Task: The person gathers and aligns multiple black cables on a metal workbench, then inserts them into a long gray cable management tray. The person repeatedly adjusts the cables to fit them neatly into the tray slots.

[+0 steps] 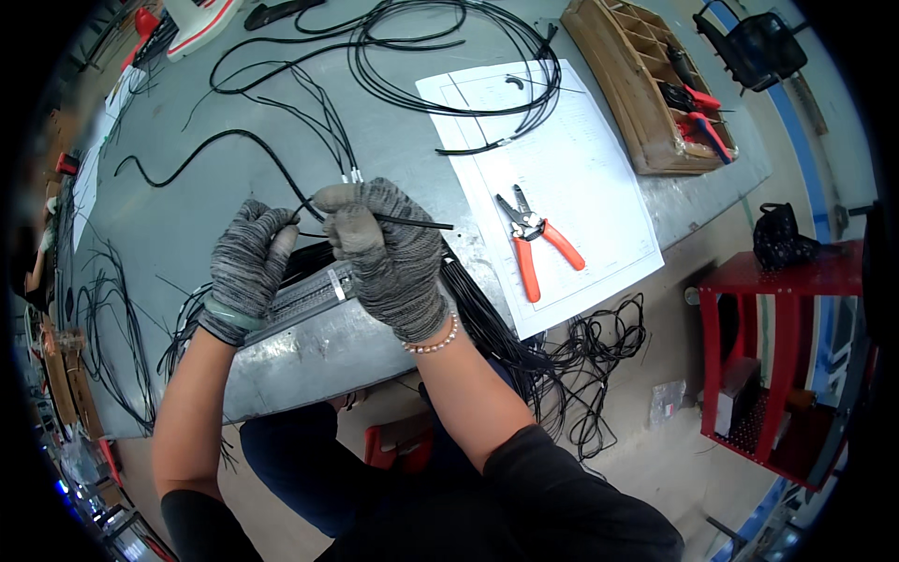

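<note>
Grey knit gloves cover both hands, which are close together over the near part of the metal table. My right hand (389, 253) is closed around a black cable (421, 223); its cut end juts out to the right, and its other part curves away to the left over the table. My left hand (251, 262) is closed in a pinch at a thin dark strand by the cable, partly hidden by the fingers. Just beyond the right hand lie several thin black wires (328, 122) with pale sleeves at their ends. Wire strippers (530, 229) with red handles rest, jaws apart, on a printed paper sheet (599, 225).
Coiled black cable (361, 66) spreads over the table's far side and onto the sheet. At far right is a wooden compartment box (646, 122) with red-handled tools. A cable bundle (478, 309) hangs off the near edge. A red shelf cart (777, 281) stands to the right.
</note>
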Available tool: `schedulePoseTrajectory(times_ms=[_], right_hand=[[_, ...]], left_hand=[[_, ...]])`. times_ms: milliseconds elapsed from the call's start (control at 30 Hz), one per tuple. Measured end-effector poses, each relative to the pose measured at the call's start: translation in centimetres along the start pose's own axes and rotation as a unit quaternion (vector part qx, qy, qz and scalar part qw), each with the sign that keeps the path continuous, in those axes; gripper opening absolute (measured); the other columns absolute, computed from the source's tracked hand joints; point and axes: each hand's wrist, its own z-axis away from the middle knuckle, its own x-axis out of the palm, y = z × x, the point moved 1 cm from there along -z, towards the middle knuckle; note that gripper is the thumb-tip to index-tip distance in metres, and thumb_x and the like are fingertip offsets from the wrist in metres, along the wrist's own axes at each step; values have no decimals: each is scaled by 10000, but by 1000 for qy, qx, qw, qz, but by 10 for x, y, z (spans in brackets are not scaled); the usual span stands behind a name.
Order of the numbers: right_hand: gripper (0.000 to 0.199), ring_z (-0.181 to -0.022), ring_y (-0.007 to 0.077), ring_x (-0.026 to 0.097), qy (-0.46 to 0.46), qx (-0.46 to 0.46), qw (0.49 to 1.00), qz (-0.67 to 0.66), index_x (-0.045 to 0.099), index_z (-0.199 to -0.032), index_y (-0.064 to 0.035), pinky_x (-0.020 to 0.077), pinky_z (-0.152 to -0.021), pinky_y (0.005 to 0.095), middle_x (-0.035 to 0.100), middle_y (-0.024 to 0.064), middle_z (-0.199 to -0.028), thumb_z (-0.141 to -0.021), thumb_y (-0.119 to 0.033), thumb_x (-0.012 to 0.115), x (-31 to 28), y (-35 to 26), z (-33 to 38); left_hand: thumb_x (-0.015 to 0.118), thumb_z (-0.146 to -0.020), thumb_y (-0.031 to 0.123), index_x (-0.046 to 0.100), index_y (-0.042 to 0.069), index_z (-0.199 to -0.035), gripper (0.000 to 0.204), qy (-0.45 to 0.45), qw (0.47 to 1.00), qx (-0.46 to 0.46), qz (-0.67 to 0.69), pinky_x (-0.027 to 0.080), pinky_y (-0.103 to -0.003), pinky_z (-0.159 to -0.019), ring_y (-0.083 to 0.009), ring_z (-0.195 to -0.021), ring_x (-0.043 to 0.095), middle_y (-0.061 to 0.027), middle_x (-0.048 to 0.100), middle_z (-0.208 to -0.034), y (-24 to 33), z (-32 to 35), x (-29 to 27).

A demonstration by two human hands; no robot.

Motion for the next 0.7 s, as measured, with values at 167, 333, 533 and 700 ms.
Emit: schedulePoseTrajectory(times_ms=[167, 333, 533, 700], right_hand=[[276, -828, 246, 665, 29, -103, 994, 21, 628, -1122, -25, 525, -763, 340, 676, 133, -939, -918, -206, 587, 5, 1, -6], [228, -913, 315, 625, -110, -8, 863, 493, 640, -1050, -51, 478, -868, 421, 669, 161, -957, -887, -187, 556, -35, 26, -5], [205, -867, 303, 611, -178, -31, 776, 604, 678, -1017, -76, 490, -826, 394, 668, 127, -930, -890, -187, 561, -32, 36, -2], [329, -998, 296, 558, -289, -75, 691, 659, 661, -1145, -112, 464, -876, 400, 627, 118, -1078, -869, -278, 592, -34, 33, 2]], left_hand=[[576, -927, 215, 647, 44, -1005, 201, 16, 969, -131, 207, 493, -360, -683, -223, -752, 614, -109, 659, -873, -29, 8, 47], [571, -935, 234, 609, 69, -1081, 225, -89, 862, -363, 342, 479, -279, -606, -122, -741, 604, -66, 696, -918, -26, -5, 42], [550, -945, 215, 560, 92, -1093, 192, -181, 839, -371, 354, 448, -229, -480, -84, -679, 602, -45, 714, -951, -42, -9, 47], [497, -978, 247, 553, 85, -1076, 198, -202, 829, -358, 379, 451, -244, -463, -100, -661, 620, -61, 721, -950, -39, -13, 48]])
